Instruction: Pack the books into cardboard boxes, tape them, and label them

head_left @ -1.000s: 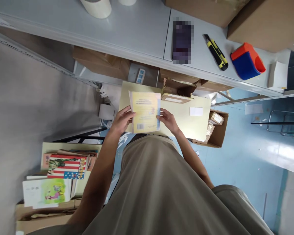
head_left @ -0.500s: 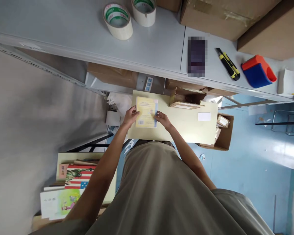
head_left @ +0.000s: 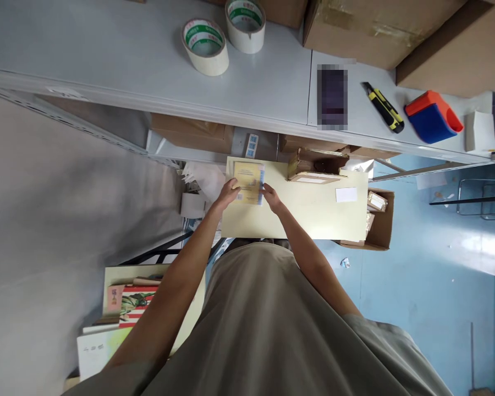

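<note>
A thin yellow book with a blue strip down its right side is held over the left part of the pale yellow table. On its left edge, my left hand is closed with the thumb on the cover. At the opposite edge, my right hand pinches the blue strip. Fingers beneath the book are hidden. Right of the hands, an open cardboard box stands at the table's back, with a small white card near it.
Above the table runs a grey shelf bearing tape rolls, a utility knife, an orange and blue holder and cartons. A carton of packets sits at right. Books are stacked lower left.
Both hands have carried the book slightly up and away from me, and its near edge looks tilted. The grip stays at both sides. The whole view has shifted a little.
</note>
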A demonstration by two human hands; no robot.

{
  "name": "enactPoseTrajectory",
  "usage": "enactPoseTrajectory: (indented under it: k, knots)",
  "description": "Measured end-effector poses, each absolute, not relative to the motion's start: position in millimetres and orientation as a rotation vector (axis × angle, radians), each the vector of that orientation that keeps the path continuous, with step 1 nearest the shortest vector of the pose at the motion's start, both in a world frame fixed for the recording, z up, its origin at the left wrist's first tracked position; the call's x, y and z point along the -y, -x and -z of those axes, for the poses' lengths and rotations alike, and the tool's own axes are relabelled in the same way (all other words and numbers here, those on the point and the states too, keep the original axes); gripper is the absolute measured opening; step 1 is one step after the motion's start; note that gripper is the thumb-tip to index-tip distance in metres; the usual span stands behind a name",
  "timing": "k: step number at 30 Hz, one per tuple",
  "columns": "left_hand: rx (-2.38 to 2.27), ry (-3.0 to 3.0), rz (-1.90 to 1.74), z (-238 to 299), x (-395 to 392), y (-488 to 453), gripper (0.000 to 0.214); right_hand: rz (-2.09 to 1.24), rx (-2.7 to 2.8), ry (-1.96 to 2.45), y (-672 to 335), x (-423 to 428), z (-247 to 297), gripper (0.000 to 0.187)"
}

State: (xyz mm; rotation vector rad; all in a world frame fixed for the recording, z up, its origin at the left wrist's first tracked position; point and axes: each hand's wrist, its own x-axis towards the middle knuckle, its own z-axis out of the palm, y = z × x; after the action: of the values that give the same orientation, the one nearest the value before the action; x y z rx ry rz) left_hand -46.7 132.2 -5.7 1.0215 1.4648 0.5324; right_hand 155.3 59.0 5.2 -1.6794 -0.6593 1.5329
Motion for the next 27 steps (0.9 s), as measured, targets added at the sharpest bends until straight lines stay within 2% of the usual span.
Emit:
enactPoseTrajectory:
  k: [3, 7, 9, 13, 21, 27]
  knots:
    - [-1.466, -1.016, -0.568, 1.7, -125.0, 47.9, 0.047, -1.527, 0.598, 1.726, -159.1, -52.9, -9.6, 0.034]
    - [-1.508, -1.013, -0.633, -6.8, -107.8, 51.5, 0.056, -1.559, 0.534, 1.672, -173.0, -28.7, -17.3, 0.060]
    - [-1.548, -1.019, -0.633, -11.2, -97.9, 51.2, 0.058, -1.567, 0.513, 1.620, -186.2, -11.8, -21.9, 0.066]
    - [-1.504, -1.056, -0.632, -19.6, -83.3, 37.8, 0.057, -1.454, 0.432, 1.635, -231.3, 18.0, -30.5, 0.067]
    - [-1.291, -1.068, -0.657, -41.3, -92.6, -45.3, 0.058, -0.987, 0.235, 1.906, -368.9, 26.5, -56.7, 0.062]
    - [-1.247, -1.129, -0.653, -53.5, -106.2, -107.1, 0.053, -0.955, 0.496, 1.864, -429.8, 8.3, -66.8, 0.069]
